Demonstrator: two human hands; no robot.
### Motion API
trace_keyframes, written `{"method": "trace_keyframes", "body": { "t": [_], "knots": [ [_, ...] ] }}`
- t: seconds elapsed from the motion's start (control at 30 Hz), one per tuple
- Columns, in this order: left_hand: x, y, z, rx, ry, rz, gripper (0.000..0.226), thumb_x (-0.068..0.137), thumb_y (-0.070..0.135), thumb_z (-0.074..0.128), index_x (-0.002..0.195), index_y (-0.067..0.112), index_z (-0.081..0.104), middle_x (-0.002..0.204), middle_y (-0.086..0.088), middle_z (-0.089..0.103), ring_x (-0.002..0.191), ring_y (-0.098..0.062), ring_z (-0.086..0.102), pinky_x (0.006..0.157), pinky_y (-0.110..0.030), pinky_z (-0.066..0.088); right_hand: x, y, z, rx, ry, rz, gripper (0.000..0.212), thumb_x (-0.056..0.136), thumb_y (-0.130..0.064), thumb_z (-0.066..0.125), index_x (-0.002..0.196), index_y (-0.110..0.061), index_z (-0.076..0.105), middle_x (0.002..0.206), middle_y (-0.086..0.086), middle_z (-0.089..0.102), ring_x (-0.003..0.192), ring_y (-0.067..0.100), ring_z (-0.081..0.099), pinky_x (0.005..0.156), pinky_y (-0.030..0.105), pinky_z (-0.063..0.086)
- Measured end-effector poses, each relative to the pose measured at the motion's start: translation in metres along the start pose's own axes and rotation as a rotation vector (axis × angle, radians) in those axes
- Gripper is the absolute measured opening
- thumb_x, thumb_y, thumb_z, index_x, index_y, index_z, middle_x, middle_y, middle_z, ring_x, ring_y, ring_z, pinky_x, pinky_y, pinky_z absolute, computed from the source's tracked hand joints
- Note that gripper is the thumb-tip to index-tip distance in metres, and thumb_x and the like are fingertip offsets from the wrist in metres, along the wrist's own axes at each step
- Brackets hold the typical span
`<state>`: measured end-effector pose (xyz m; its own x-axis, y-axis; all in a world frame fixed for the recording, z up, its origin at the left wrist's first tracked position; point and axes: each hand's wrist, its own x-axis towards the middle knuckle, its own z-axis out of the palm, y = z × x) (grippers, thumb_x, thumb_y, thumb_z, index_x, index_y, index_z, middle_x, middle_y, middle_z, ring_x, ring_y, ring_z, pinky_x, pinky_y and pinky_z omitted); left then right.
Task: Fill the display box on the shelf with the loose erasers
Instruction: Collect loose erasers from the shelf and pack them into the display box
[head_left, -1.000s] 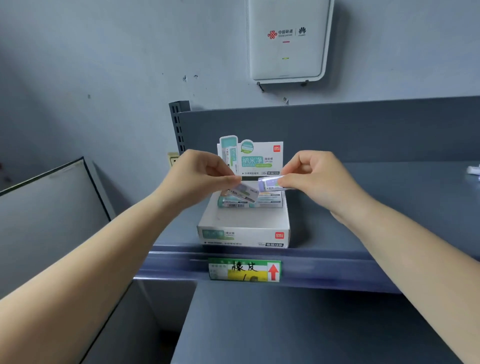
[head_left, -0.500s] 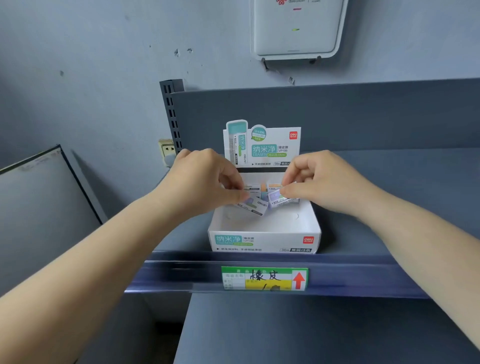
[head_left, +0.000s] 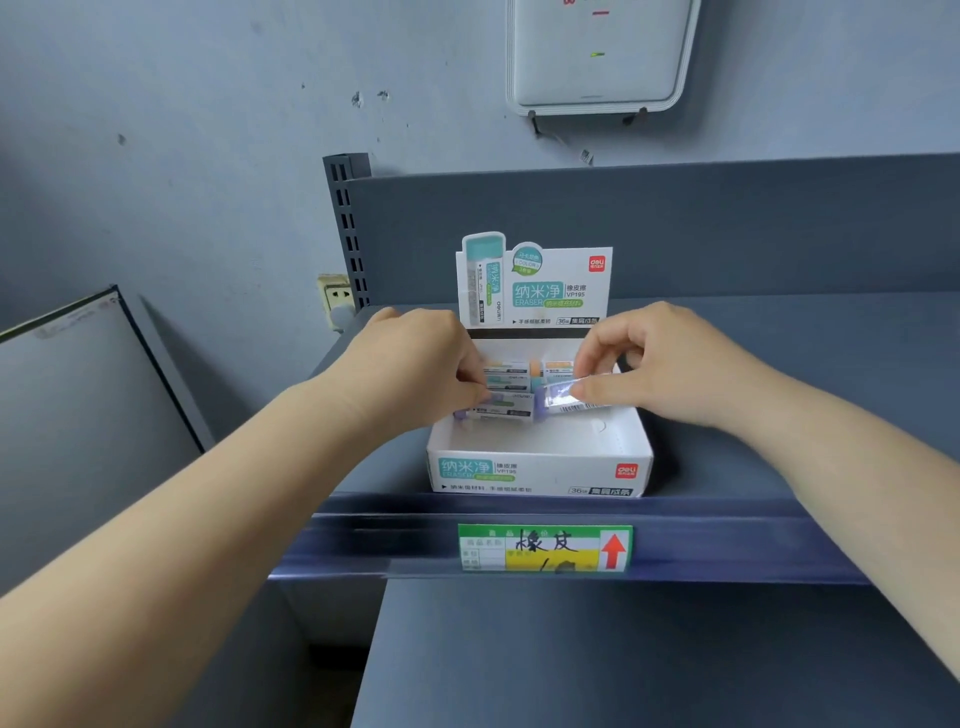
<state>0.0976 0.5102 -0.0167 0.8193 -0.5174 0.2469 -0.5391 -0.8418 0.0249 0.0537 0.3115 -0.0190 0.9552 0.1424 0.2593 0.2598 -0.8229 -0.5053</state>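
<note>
Both hands pinching one eraser each: left hand (head_left: 415, 371) eraser (head_left: 498, 411), right hand (head_left: 657, 366) eraser (head_left: 566, 402). Long axes 3–9 o'clock; open box (head_left: 540, 475) floor at 6 o'clock, equally near.

Left hand (head_left: 415, 371): lower than a second ago, now inside the box (head_left: 540, 467), its grip setting a purple eraser (head_left: 498, 408) down flat against the stacked row.
Right hand (head_left: 660, 364): also dropped from above the box to its rim; its eraser (head_left: 563, 401) sits tilted (wrapper glinting), just right of the other.
Box: interior now visible.
</note>
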Motion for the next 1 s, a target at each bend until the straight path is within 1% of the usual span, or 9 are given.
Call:
{"method": "trace_keyframes", "body": {
  "t": [0.07,0.13,0.27,0.37,0.5,0.73,0.8,0.9,1.0],
  "knots": [
    [0.002,0.000,0.000,-0.023,-0.032,0.005,0.017,0.084,0.025,0.060,0.090,0.023,0.076,0.090,0.004,0.071,0.075,-0.021,0.057,0.070,-0.028,0.039,0.001,-0.003,-0.003,-0.075,-0.015,0.000,0.009,0.071,-0.027,0.076,0.069,-0.027,0.068,0.066,-0.007,0.061,0.047,-0.008,0.047,0.046,0.006,0.034],
    [0.002,0.000,-0.001,-0.082,-0.044,0.022,0.015,0.082,0.025,0.064,0.093,0.024,0.075,0.086,0.006,0.068,0.067,-0.014,0.055,0.060,-0.024,0.043,0.002,-0.006,-0.004,-0.164,-0.027,-0.007,0.007,0.070,-0.029,0.077,0.073,-0.028,0.070,0.068,-0.008,0.062,0.051,-0.002,0.050,0.048,0.010,0.035],
    [-0.001,0.001,-0.006,-0.139,-0.045,0.088,0.018,0.078,0.031,0.071,0.094,0.024,0.075,0.067,0.015,0.049,0.058,-0.008,0.045,0.051,-0.018,0.031,0.003,-0.017,-0.005,-0.316,-0.050,-0.021,0.007,0.072,-0.029,0.075,0.078,-0.031,0.072,0.065,-0.012,0.055,0.065,0.007,0.048,0.062,0.030,0.045],
    [-0.001,0.003,-0.007,-0.129,-0.062,0.086,0.016,0.076,0.030,0.072,0.091,0.023,0.075,0.061,0.016,0.046,0.053,-0.009,0.042,0.048,-0.017,0.028,0.004,-0.023,-0.004,-0.364,-0.095,-0.015,0.010,0.071,-0.029,0.075,0.080,-0.031,0.072,0.061,-0.013,0.049,0.061,0.003,0.044,0.058,0.028,0.042],
    [0.002,0.006,-0.006,-0.092,-0.060,0.072,0.016,0.076,0.029,0.072,0.090,0.023,0.076,0.058,0.015,0.043,0.050,-0.009,0.039,0.046,-0.018,0.028,0.006,-0.027,-0.002,-0.411,-0.142,-0.006,0.014,0.071,-0.025,0.074,0.084,-0.029,0.072,0.060,-0.012,0.049,0.057,0.003,0.043,0.051,0.024,0.038],
    [0.004,0.008,-0.002,-0.081,-0.040,0.014,0.016,0.076,0.030,0.073,0.089,0.023,0.076,0.061,0.016,0.046,0.053,-0.008,0.043,0.047,-0.020,0.033,0.008,-0.023,0.002,-0.453,-0.101,-0.027,0.012,0.071,-0.026,0.074,0.082,-0.026,0.070,0.063,-0.014,0.044,0.059,0.001,0.040,0.047,0.021,0.029],
    [0.002,0.010,-0.004,-0.050,-0.031,-0.017,0.018,0.076,0.033,0.072,0.091,0.023,0.075,0.062,0.014,0.048,0.055,-0.009,0.045,0.049,-0.022,0.034,0.008,-0.021,0.002,-0.433,-0.095,-0.034,0.015,0.071,-0.026,0.073,0.084,-0.026,0.067,0.066,-0.016,0.041,0.063,0.002,0.041,0.050,0.022,0.032],
    [-0.007,0.020,-0.010,0.053,0.109,-0.074,0.021,0.079,0.044,0.066,0.093,0.029,0.069,0.075,0.008,0.058,0.067,-0.017,0.053,0.059,-0.024,0.040,0.003,-0.020,-0.004,-0.373,-0.025,-0.080,0.014,0.076,-0.032,0.069,0.089,-0.029,0.065,0.070,-0.015,0.050,0.079,0.012,0.052,0.063,0.026,0.041],
    [-0.010,0.039,-0.022,0.154,0.337,-0.041,0.024,0.085,0.040,0.056,0.105,0.030,0.064,0.092,0.004,0.066,0.085,-0.022,0.060,0.063,-0.025,0.039,-0.008,-0.019,-0.021,-0.366,0.186,-0.135,0.008,0.082,-0.036,0.059,0.082,-0.029,0.057,0.078,-0.011,0.055,0.083,0.017,0.054,0.066,0.026,0.038]
  ]
}}
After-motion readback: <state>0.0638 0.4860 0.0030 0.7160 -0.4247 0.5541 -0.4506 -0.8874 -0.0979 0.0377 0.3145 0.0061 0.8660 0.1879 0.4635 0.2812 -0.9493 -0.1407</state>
